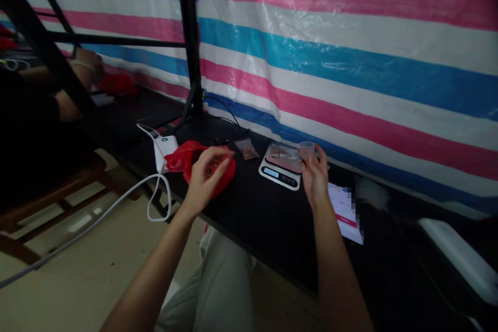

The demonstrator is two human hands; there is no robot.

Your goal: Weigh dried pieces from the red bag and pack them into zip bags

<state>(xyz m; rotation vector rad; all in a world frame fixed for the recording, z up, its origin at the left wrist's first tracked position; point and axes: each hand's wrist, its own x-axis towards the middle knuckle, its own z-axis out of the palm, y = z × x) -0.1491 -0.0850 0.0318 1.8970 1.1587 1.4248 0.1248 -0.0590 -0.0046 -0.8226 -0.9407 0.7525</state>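
My left hand (206, 171) hovers at a red plastic bag (224, 182) with small brown pieces inside. Its thumb and fingers are apart, and nothing shows between them. My right hand (316, 174) grips a small clear plastic cup (307, 149) near the right edge of a white digital scale (279, 177). On the scale's plate lies a clear bag (280, 152) with brown contents. Another small zip bag (247, 149) of brown pieces rests on the black table between the red bag and the scale.
A white power strip (159, 153) with a white cable stands left of the red bag. Right of my right arm lies a lit screen (344, 210). A black metal post (190, 46) rises behind the table before a striped sheet (330, 41). Another person's arm (80, 80) is at left.
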